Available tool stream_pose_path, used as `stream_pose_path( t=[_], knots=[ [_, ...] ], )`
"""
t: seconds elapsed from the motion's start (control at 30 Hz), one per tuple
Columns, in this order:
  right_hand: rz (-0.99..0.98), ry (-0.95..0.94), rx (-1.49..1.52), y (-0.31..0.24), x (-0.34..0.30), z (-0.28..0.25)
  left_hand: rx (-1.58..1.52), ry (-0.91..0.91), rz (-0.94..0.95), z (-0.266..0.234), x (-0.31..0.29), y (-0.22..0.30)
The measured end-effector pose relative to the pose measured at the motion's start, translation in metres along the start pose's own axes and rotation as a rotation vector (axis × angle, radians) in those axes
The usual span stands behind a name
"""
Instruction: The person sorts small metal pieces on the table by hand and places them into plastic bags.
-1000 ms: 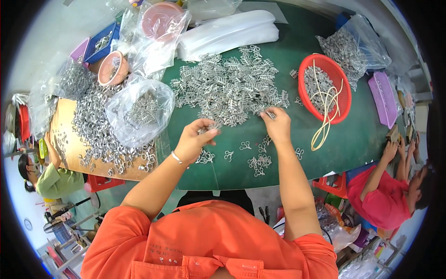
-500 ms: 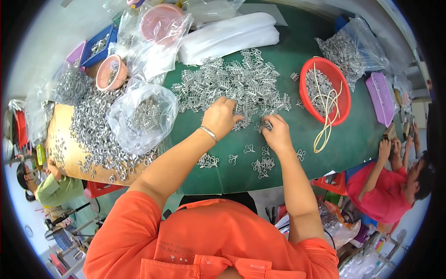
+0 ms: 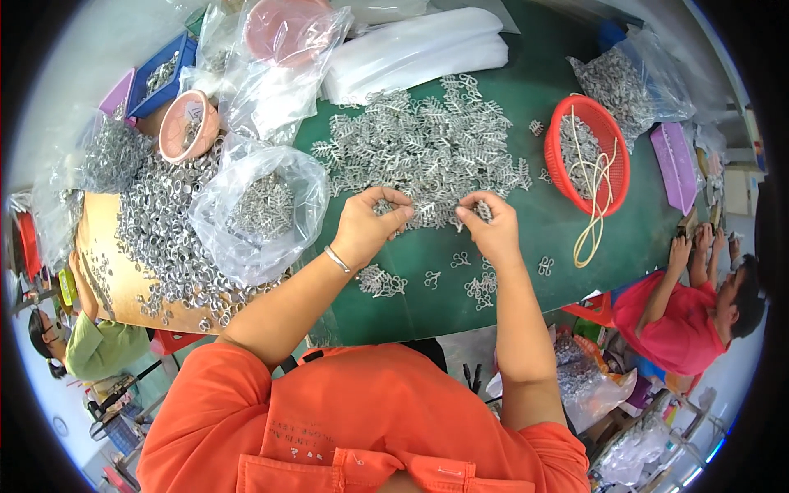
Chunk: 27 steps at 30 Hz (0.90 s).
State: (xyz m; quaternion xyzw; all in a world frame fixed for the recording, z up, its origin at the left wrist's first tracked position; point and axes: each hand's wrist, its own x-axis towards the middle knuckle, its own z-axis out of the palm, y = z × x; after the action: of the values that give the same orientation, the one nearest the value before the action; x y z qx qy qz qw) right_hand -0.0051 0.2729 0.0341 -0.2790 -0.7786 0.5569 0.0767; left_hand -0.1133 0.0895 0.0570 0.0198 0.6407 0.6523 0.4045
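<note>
A wide pile of small grey leaf-shaped metal pieces (image 3: pixel 423 148) lies on the green tabletop (image 3: pixel 386 316). At its near edge my left hand (image 3: pixel 370 226) is closed, thumb and fingertips almost meeting around a few of these pieces. To its right, my right hand (image 3: pixel 496 230) is also closed, with grey leaf-shaped pieces showing between thumb and fingers. Nearer to me lie a small cluster of pieces (image 3: pixel 381 282) by my left wrist and another cluster (image 3: pixel 482 289) below my right hand. A few single pieces lie between and beside them.
A clear bag of leaf pieces (image 3: pixel 261 205) stands left, beside a heap of metal rings (image 3: pixel 164 205). A red basket (image 3: pixel 620 168) with pieces and a cord stands right. White plastic sheeting (image 3: pixel 419 51) lies behind. A person in red (image 3: pixel 666 333) sits right; another in green (image 3: pixel 103 349) sits left.
My left hand has come down off the pile to its near edge, its fingers closing together. My right hand has shifted slightly. The whole view has moved a little.
</note>
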Motion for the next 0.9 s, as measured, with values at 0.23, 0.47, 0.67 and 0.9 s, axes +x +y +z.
stream_pose_path(
  t=[0.23, 0.47, 0.67, 0.9],
  knots=[
    [-0.118, 0.177, -0.183, -0.003, 0.008, 0.005, -0.290, -0.086, -0.082, -0.036, -0.015, -0.007],
    [-0.206, 0.121, -0.420, 0.007, 0.008, 0.011, -0.716, -0.243, -0.231, -0.044, -0.016, -0.019],
    [0.182, -0.017, -0.230, 0.026, -0.017, -0.024, 0.464, -0.038, 0.313, -0.014, -0.007, -0.002],
    [-0.139, 0.005, -0.739, 0.055, -0.020, -0.050, 1.156, -0.188, 0.882, 0.049, 0.039, -0.019]
  ],
)
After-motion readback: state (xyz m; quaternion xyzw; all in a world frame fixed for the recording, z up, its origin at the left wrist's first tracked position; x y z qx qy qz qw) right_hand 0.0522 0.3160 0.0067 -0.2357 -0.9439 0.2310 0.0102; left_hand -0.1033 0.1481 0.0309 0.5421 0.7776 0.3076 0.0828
